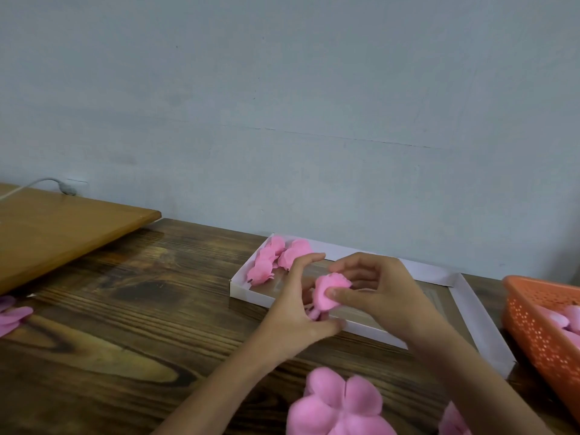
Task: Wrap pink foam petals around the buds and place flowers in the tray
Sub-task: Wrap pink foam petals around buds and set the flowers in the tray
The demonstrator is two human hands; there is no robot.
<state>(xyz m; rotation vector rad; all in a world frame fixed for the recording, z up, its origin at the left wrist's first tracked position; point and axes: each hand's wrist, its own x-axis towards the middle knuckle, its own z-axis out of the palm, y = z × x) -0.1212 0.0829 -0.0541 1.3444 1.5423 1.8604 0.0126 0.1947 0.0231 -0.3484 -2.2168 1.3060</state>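
Head view: small pink foam flower [329, 293] held over the near rim of the shallow white cardboard tray [439, 274]. Left hand [295, 312] pinches its base, index finger raised. Right hand [379, 293] curls round the petals, thumb pressing. Finished pink foam flowers [273, 262] lie in the tray's far-left corner (count unclear).

**A tally of the table**

One white tray [483, 321] holds three or four finished flowers [273, 259], overlapping too much to settle the number. One more flower [329, 293] sits between two grips, the left grip [295, 318] and the right grip [383, 293]. Loose petal pieces [339, 403] lie in three spots on the table [141, 309]. One orange basket [539, 328], one wooden board [62, 227], one cable [47, 181].
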